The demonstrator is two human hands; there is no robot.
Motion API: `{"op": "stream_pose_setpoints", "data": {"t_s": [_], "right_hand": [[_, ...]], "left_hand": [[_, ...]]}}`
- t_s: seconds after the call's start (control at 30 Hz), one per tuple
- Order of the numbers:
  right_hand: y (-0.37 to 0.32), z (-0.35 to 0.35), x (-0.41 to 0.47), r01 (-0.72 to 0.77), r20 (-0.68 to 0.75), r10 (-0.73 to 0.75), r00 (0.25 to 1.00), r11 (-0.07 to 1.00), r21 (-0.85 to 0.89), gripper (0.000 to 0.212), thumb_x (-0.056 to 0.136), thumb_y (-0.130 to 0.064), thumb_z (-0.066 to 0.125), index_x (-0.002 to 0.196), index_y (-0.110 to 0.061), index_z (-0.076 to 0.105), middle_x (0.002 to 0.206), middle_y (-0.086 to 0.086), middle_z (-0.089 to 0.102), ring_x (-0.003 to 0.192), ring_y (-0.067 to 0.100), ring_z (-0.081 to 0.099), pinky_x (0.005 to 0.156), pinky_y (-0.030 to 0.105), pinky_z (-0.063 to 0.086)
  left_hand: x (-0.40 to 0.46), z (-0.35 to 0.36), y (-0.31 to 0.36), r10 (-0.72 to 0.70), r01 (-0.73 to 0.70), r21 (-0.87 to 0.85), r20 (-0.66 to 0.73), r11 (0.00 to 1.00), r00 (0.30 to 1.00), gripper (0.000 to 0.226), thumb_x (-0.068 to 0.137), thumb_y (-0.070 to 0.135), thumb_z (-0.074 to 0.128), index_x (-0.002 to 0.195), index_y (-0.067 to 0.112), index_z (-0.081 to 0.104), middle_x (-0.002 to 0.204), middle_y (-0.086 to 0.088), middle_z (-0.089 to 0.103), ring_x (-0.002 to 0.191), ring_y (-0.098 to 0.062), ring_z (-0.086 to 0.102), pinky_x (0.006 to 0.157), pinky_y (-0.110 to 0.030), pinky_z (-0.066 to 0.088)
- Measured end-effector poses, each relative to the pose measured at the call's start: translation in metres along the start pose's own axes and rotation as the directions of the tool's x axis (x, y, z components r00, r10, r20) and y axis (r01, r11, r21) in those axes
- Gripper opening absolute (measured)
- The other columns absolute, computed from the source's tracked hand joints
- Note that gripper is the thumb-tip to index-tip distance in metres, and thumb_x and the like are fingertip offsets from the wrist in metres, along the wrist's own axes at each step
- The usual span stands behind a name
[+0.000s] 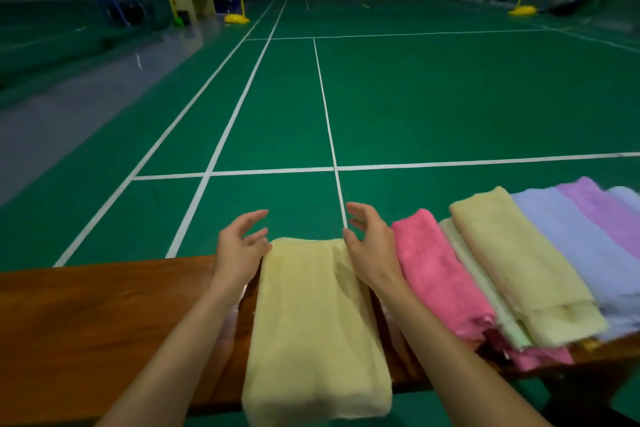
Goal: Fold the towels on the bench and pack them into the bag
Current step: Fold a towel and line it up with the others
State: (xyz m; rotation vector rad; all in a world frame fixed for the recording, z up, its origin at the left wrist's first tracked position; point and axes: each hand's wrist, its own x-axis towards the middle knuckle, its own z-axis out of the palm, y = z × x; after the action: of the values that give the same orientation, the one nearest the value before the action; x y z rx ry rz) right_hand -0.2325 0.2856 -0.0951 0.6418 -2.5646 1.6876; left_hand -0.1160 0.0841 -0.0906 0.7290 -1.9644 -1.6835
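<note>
Folding step: long pale-yellow terry towel lies across brown wooden bench, left hand and right hand relaxed, empty, flanking its far end; next move likely gripping that edge.

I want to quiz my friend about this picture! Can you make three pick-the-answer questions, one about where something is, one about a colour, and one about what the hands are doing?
1. Where is the pile of towels?
A. on the floor
B. on the bench, right of the yellow towel
C. in a bag

2. What colour is the pile towel nearest the right hand?
A. pink
B. black
C. orange

3. What are the hands doing?
A. clapping
B. squeezing a ball
C. hovering open at the yellow towel's far end

Answers:
B, the pile of towels lies on the bench beside the yellow towel.
A, the pink towel.
C, the left hand and right hand hold nothing.
</note>
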Motion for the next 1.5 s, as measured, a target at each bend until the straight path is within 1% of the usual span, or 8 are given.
{"op": "stream_pose_setpoints", "data": {"t_s": [0.17, 0.33, 0.63, 0.83, 0.97, 1.2, 1.3, 1.5], "right_hand": [[0.002, -0.020, -0.029, -0.031, 0.146, 0.021, 0.989, 0.997, 0.064, 0.038, 0.096, -0.006, 0.066, 0.123, -0.033, 0.064, 0.121, -0.016, 0.071, 0.105, 0.009, 0.072, 0.090, 0.045, 0.063], [-0.003, -0.047, -0.075, -0.065, 0.288, 0.029, 0.957, 0.991, 0.117, 0.028, 0.100, -0.002, 0.064, 0.123, -0.019, 0.065, 0.116, -0.003, 0.073, 0.097, 0.014, 0.076, 0.082, 0.038, 0.065], [0.008, -0.057, -0.120, 0.057, 0.537, 0.006, 0.843, 0.993, -0.100, 0.029, 0.096, -0.025, 0.075, 0.123, -0.028, 0.064, 0.113, -0.013, 0.070, 0.107, 0.001, 0.066, 0.097, 0.025, 0.057], [0.011, -0.033, -0.097, 0.192, 0.543, -0.055, 0.838, 0.961, -0.199, 0.026, 0.099, -0.035, 0.067, 0.123, -0.036, 0.057, 0.126, -0.017, 0.057, 0.119, -0.002, 0.053, 0.108, 0.026, 0.047], [0.012, -0.025, -0.083, 0.238, 0.570, -0.064, 0.819, 0.942, -0.236, 0.025, 0.098, -0.032, 0.067, 0.121, -0.038, 0.057, 0.138, -0.015, 0.052, 0.129, 0.002, 0.049, 0.113, 0.030, 0.045], [0.006, -0.044, -0.081, 0.374, 0.623, -0.094, 0.776, 0.864, -0.336, 0.028, 0.093, -0.043, 0.075, 0.117, -0.039, 0.062, 0.127, -0.018, 0.053, 0.121, 0.000, 0.043, 0.107, 0.024, 0.041], [-0.001, -0.055, -0.089, 0.302, 0.622, -0.059, 0.781, 0.907, -0.293, 0.028, 0.087, -0.048, 0.082, 0.107, -0.039, 0.064, 0.115, -0.022, 0.057, 0.108, -0.002, 0.053, 0.093, 0.020, 0.047], [-0.005, -0.062, -0.100, 0.379, 0.670, -0.043, 0.741, 0.851, -0.365, 0.038, 0.088, -0.048, 0.080, 0.121, -0.037, 0.064, 0.124, -0.016, 0.059, 0.117, 0.003, 0.049, 0.104, 0.027, 0.046]], "left_hand": [[-0.032, -0.017, 0.010, 0.072, -0.073, 0.006, 0.147, 0.997, 0.986, 0.046, 0.095, -0.018, 0.061, 0.122, 0.017, 0.069, 0.128, 0.005, 0.069, 0.109, -0.002, 0.072, 0.083, -0.026, 0.063], [-0.073, -0.035, 0.004, 0.071, -0.107, 0.106, 0.297, 0.989, 0.952, 0.041, 0.093, -0.014, 0.067, 0.122, 0.015, 0.073, 0.121, 0.011, 0.075, 0.112, -0.013, 0.073, 0.089, -0.030, 0.063], [-0.113, -0.051, -0.017, -0.015, -0.315, 0.446, 0.595, 0.838, 0.804, 0.031, 0.092, 0.030, 0.080, 0.121, 0.036, 0.072, 0.122, 0.028, 0.069, 0.119, 0.005, 0.063, 0.104, -0.022, 0.052], [-0.088, -0.047, -0.022, 0.014, -0.429, 0.557, 0.599, 0.711, 0.800, 0.043, 0.088, 0.052, 0.080, 0.126, 0.046, 0.061, 0.142, 0.042, 0.045, 0.137, 0.016, 0.039, 0.101, -0.003, 0.032], [-0.072, -0.043, -0.028, 0.001, -0.467, 0.626, 0.597, 0.624, 0.802, 0.045, 0.086, 0.065, 0.075, 0.124, 0.051, 0.055, 0.152, 0.043, 0.024, 0.146, 0.016, 0.013, 0.111, -0.021, 0.027], [-0.074, -0.052, -0.026, 0.110, -0.608, 0.623, 0.649, 0.492, 0.753, 0.037, 0.084, 0.075, 0.067, 0.110, 0.049, 0.064, 0.135, 0.037, 0.052, 0.129, 0.014, 0.041, 0.109, -0.028, 0.043], [-0.085, -0.057, -0.023, 0.039, -0.581, 0.648, 0.651, 0.492, 0.759, 0.046, 0.078, 0.085, 0.065, 0.107, 0.049, 0.064, 0.139, 0.041, 0.047, 0.132, 0.017, 0.033, 0.108, -0.021, 0.030], [-0.094, -0.058, -0.021, -0.024, -0.577, 0.662, 0.666, 0.478, 0.745, 0.048, 0.077, 0.084, 0.067, 0.112, 0.051, 0.061, 0.149, 0.042, 0.036, 0.135, 0.015, 0.022, 0.111, -0.022, 0.024]]}}
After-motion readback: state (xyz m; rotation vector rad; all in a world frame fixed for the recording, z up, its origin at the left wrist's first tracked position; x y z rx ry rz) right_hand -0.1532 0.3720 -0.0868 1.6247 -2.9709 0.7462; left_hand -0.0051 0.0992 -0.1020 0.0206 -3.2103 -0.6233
